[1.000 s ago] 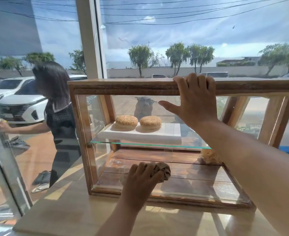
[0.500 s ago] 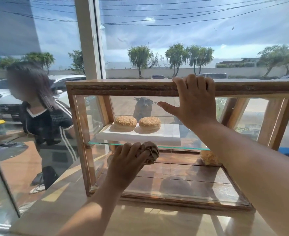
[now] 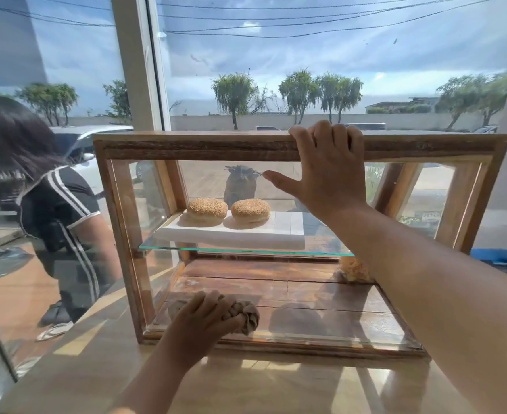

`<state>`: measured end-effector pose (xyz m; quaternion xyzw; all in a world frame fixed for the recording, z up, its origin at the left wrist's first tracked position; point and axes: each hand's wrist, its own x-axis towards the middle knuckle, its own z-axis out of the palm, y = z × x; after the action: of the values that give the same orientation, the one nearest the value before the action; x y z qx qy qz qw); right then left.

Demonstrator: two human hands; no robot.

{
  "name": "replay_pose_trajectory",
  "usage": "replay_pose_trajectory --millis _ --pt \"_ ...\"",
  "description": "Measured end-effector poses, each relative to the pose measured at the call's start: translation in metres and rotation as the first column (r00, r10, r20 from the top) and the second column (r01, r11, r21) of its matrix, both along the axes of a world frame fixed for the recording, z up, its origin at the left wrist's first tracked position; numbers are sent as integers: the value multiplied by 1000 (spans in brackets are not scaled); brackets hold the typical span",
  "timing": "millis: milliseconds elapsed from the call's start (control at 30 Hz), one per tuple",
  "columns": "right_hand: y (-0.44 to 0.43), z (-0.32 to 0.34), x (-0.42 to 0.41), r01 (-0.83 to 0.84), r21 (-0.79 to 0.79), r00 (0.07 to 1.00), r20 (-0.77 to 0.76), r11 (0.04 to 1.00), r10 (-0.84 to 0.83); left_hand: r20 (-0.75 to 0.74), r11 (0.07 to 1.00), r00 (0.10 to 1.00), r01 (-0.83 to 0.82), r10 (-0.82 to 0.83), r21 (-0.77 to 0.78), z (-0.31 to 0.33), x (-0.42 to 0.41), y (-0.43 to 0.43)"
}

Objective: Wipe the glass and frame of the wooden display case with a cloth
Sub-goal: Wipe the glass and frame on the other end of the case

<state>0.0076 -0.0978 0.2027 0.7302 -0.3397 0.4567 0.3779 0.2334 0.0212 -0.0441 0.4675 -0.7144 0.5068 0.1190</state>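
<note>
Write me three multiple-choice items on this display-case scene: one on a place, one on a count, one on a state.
1. Where on the display case does the left hand press the cloth?
A. low on the front glass, towards the left
B. the glass shelf inside
C. the right side panel

2. How many sesame buns lie on the white board?
A. one
B. two
C. four

3. What is the right hand doing?
A. hanging free
B. lifting a bun
C. holding the top rail, fingers hooked over it

Answers: 1 A, the bunched cloth sits low on the glass near the left post; 2 B, two buns lie side by side; 3 C, its fingers bend over the rail, thumb spread against the glass.
</note>
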Motion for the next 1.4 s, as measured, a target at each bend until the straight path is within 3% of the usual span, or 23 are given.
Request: replay_pose_trajectory --millis 167,300,400,533,633,700,867,1033,1133,1300,1367,1400 --pt "0 -1 -1 -19 -25 1000 18 999 20 -3 989 1000 17 -18 -150 49 25 -11" --pt "-1 -1 0 -1 -3 1000 6 1000 1 -62 977 998 -16 3 -211 36 25 -12" --pt "-1 0 0 12 3 1000 -6 1000 -12 -148 982 987 -83 58 -168 1 27 -4" --pt "-2 0 0 15 -16 1000 -1 1000 -15 -156 993 982 -114 106 -39 -39 49 21" --pt "-2 -1 -1 25 -13 1000 -6 1000 -25 -192 989 972 -146 138 -24 -27 61 28" --pt "-2 0 0 22 -10 1000 -7 1000 -23 -319 976 934 -200 162 -90 -4 66 26" --pt "-2 0 -1 21 12 1000 -9 1000 -21 -679 920 718 -356 155 -166 42 60 14" --pt "-1 0 -1 16 15 1000 -9 1000 -16 -953 904 304 -413 25 -108 12 17 -1" --pt "-1 0 0 15 1 1000 -7 1000 -15 -999 908 17 -418 49 37 -12 12 2" --pt "0 0 -1 14 2 1000 -4 1000 -14 -959 883 -280 -460 -47 91 -9 3 0" --pt "1 0 -1 4 3 1000 -5 1000 -4 -937 872 -328 -485 -119 59 9 -1 -4" --pt "1 0 -1 -1 9 1000 -6 1000 1 -941 869 -299 -494 -158 11 22 -1 -6"
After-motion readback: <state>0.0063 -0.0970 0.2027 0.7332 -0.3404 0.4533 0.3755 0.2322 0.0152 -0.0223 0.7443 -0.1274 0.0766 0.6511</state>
